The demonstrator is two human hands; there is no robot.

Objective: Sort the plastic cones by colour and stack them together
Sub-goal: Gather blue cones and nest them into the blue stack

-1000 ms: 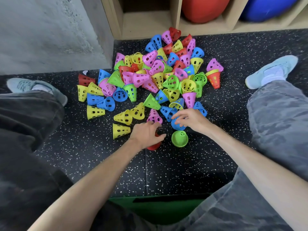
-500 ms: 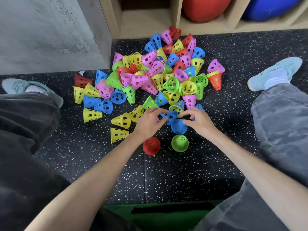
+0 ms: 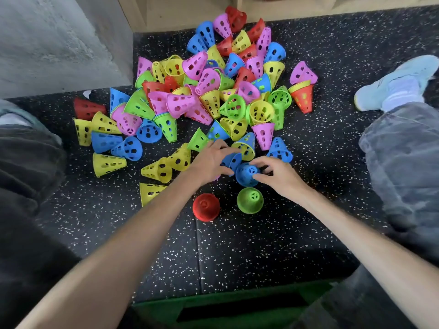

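- A blue cone point(image 3: 231, 160) lying on its side is gripped by the left hand point(image 3: 209, 162), fingers curled over its top and thumb tucked under its near side.
- An upright blue cone point(image 3: 247, 174) is pinched by the right hand point(image 3: 279, 174), with fingertips at its far side and the thumb pressed against its near side.
- The tilted blue cone is held just left of the upright blue cone, the two touching or almost touching; which cannot be told.
- An upright green cone point(image 3: 250, 200) is seen just in front of the upright blue cone, apart from both hands.
- An upright red cone point(image 3: 206, 207) is set to the near left of the upright blue cone, beside the green one.
- The mixed pile of cones point(image 3: 213, 91) is spread behind the upright blue cone, across the speckled floor point(image 3: 237, 252).
- Three yellow cones point(image 3: 156, 170) are found lying to the left of the upright blue cone, beyond the left forearm.
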